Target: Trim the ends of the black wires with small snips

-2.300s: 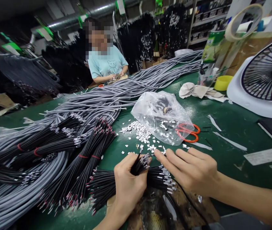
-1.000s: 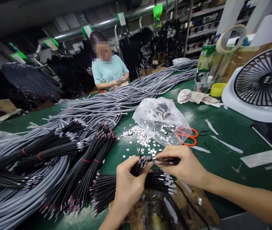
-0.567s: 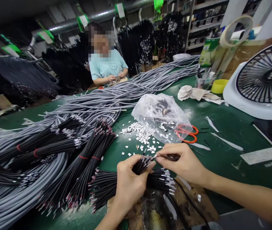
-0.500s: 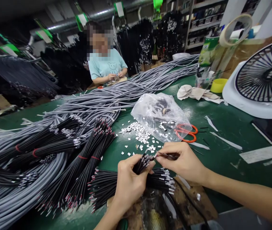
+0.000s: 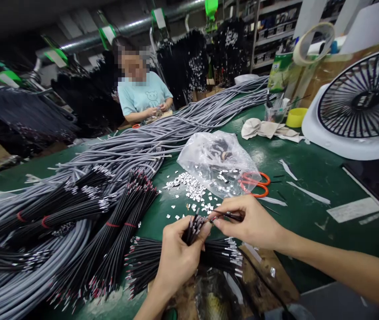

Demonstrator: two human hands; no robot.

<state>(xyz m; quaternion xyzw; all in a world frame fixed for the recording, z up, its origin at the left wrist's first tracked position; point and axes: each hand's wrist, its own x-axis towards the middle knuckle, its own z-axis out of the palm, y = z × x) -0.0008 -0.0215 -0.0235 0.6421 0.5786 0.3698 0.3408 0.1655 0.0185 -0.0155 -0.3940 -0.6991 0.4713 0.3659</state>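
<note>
My left hand (image 5: 176,258) is closed round a bunch of short black wires (image 5: 193,227), their metal tips pointing up and away. My right hand (image 5: 249,222) pinches a single black wire (image 5: 231,216) and holds its tip against the tips of the bunch. Beneath both hands a loose pile of black wires with silver terminals (image 5: 222,255) lies across the table's near edge. A scatter of small silver terminal pieces (image 5: 189,189) lies on the green table (image 5: 309,178) just beyond my fingers.
A clear plastic bag (image 5: 216,162) partly covers orange scissors (image 5: 254,184). Bundled black wires (image 5: 119,226) and long grey cables (image 5: 136,142) fill the left. A white fan (image 5: 359,106), a tape roll (image 5: 311,38) and cloth (image 5: 262,129) stand right. A person in a light blue shirt (image 5: 142,95) works opposite.
My right hand, flat and empty 2.3 s ago, now pinches one black wire at the bunch's tips. My left hand keeps its grip. The view has shifted slightly.
</note>
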